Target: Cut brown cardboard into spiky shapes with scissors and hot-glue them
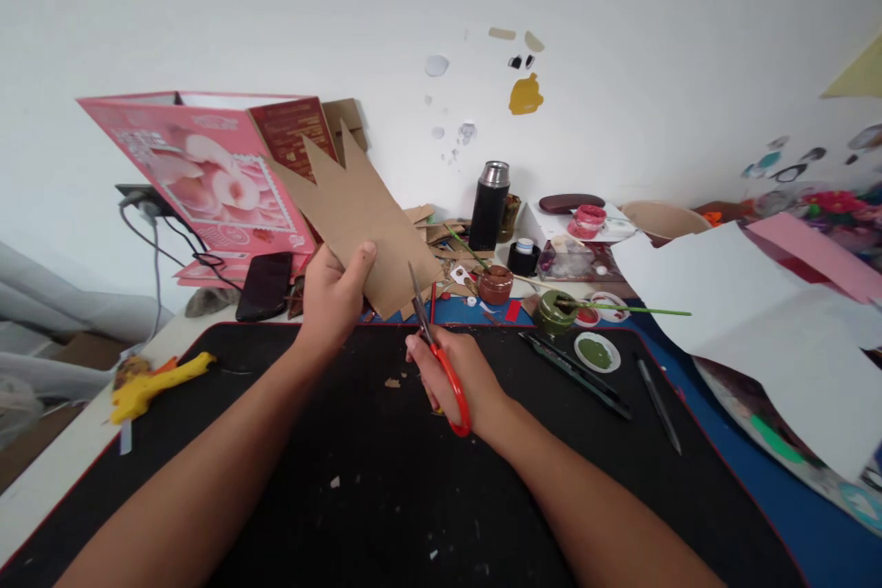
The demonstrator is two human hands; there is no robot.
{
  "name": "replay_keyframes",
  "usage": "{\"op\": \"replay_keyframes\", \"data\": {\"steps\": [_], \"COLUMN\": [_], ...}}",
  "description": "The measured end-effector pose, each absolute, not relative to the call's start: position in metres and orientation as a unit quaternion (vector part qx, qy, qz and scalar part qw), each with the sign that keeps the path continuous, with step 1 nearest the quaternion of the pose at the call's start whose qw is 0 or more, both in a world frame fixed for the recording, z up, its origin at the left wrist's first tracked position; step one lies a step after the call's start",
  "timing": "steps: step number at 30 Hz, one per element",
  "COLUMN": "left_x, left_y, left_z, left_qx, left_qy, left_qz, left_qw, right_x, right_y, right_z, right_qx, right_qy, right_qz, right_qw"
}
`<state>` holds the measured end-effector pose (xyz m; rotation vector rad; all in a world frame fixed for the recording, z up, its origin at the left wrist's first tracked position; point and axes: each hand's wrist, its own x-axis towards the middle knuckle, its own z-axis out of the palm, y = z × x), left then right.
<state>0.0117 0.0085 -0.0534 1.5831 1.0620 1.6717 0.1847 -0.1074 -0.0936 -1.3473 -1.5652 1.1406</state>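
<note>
My left hand (339,287) grips a piece of brown cardboard (372,225) by its lower left side, thumb on the near face. The cardboard's upper end is cut into several jagged points, and it is held raised above the black mat (358,478). Red-handled scissors (451,386) are in my right hand (463,375), fingers wrapped through the handles. Their blades point up at the cardboard's lower right edge; I cannot tell whether they bite into it. Small cardboard scraps (392,383) lie on the mat beneath.
Behind stand a pink box (227,184), a black thermos (490,211) and paint jars (555,312). A phone (265,286) and a yellow glue gun (162,386) lie left. To the right are a utility knife (575,375), a pen (658,404), a paint lid (597,353) and white paper (778,331).
</note>
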Motion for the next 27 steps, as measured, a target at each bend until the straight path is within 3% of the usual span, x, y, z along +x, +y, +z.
{"op": "replay_keyframes", "data": {"steps": [14, 27], "left_x": [0.012, 0.006], "left_y": [0.012, 0.009], "left_z": [-0.056, -0.046], "left_qx": [0.611, 0.645], "left_qy": [0.4, 0.423], "left_qz": [0.627, 0.584], "left_qw": [0.271, 0.252], "right_x": [0.183, 0.185], "right_y": [-0.107, -0.105], "right_z": [-0.085, -0.086], "right_qx": [-0.574, -0.523], "right_qy": [-0.613, -0.638], "right_qz": [0.42, 0.448], "right_qw": [0.344, 0.345]}}
